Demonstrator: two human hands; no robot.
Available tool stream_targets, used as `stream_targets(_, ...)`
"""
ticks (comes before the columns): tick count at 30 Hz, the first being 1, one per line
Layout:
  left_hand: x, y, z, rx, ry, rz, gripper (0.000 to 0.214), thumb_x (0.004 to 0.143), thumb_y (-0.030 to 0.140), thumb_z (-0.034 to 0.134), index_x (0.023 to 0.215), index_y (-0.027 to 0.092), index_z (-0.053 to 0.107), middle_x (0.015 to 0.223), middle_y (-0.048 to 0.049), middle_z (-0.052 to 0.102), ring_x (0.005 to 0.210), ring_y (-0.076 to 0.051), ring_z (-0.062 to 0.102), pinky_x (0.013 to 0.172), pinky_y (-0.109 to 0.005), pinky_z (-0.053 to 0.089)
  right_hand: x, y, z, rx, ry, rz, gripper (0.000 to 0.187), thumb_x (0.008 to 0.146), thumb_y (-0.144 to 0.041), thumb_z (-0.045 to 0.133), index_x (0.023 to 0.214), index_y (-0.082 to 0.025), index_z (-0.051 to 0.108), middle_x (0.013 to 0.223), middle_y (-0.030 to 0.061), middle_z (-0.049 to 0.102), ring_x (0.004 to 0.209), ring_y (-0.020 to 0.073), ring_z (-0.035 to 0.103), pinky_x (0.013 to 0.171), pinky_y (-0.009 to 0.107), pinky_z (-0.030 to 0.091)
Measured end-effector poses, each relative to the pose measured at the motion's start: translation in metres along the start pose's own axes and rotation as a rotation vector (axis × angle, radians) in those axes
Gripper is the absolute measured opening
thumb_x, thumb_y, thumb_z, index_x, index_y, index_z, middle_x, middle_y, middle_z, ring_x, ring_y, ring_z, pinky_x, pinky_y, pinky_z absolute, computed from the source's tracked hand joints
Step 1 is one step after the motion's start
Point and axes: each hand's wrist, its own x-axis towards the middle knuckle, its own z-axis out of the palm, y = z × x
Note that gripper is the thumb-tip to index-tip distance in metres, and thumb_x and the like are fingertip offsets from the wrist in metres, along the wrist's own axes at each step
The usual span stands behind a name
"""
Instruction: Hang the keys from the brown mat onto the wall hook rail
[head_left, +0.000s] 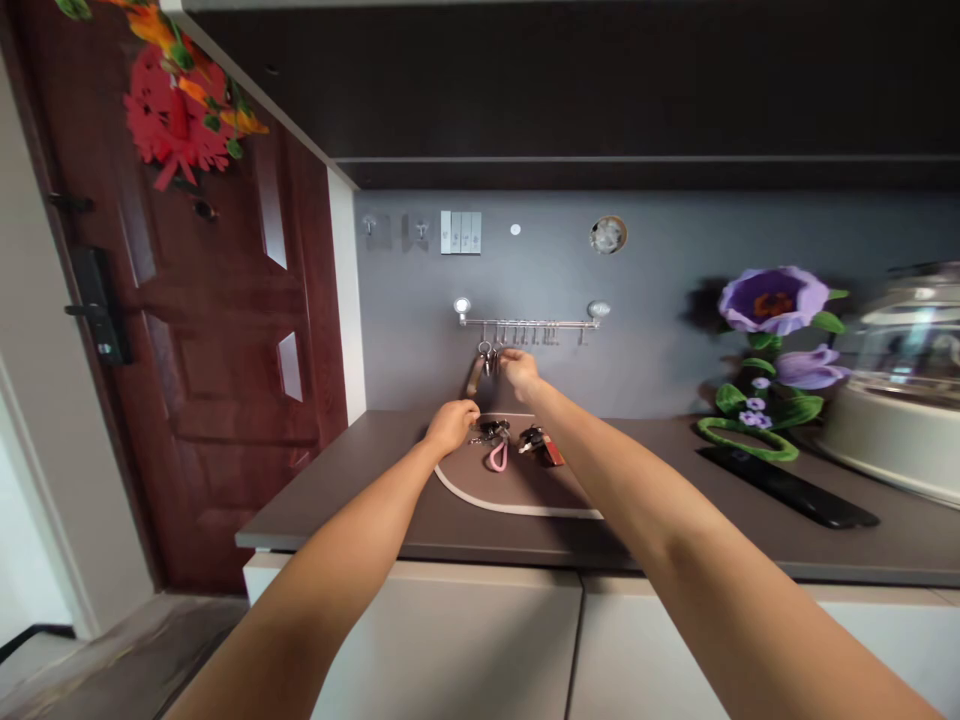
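The right hand (519,372) is reaching up to the metal hook rail (529,323) on the gray wall, and its fingers (507,356) are pinching in narrow right beside the hanging keys (486,358). I can't tell if they are holding those keys. A brown strap (474,377) is hanging down next to them.

The left hand (451,427) is curling over at the back edge of the brown mat (517,490), just beside the black keys (489,431) - it may be touching them, but I can't tell if it is holding anything. A pink loop (497,457) is lying on the mat just below those keys, and a bunch of keys with a red tag (544,447) is sitting near the right hand's arm.

The mat is lying near the back edge of the countertop (315,500) - a red door (217,330) is standing past its left end, and a purple flower (772,300) is standing toward its right end.
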Motion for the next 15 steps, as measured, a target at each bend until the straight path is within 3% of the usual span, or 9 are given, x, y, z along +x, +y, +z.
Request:
stream_targets(3,0.001,-0.002,0.000,0.027,0.004,-0.012,0.018,0.079,0.018,0.047,0.081,0.016,0.064,0.081,-0.0043,0.065,0.075,-0.015,0.056,0.069,-0.024,0.039,-0.015,-0.002,-0.002,-0.005,0.013,0.021,0.032,0.070,-0.005,0.049,0.100,-0.013,0.056,0.095,0.0064,0.064,0.077,0.0089,0.057,0.077,0.022,0.044)
stream_targets(9,0.000,-0.003,-0.001,0.052,-0.042,0.014,0.020,0.078,0.018,0.049,0.091,0.017,0.064,0.095,-0.0056,0.064,0.088,-0.017,0.056,0.079,-0.026,0.040,-0.047,0.014,-0.012,-0.052,-0.036,0.082,0.024,0.071,-0.009,0.047,0.094,-0.013,0.057,0.089,0.0059,0.063,0.073,0.0094,0.056,0.076,0.025,0.044)
stream_targets(15,-0.003,-0.001,0.001,0.063,-0.169,0.180,0.031,0.077,0.013,0.047,0.104,0.020,0.061,0.098,-0.0055,0.060,0.092,-0.016,0.053,0.084,-0.026,0.039,-0.072,0.038,-0.033,-0.202,-0.108,0.063,0.031,0.069,-0.003,0.044,0.096,-0.013,0.055,0.089,0.0065,0.062,0.071,0.0096,0.057,0.073,0.026,0.045)
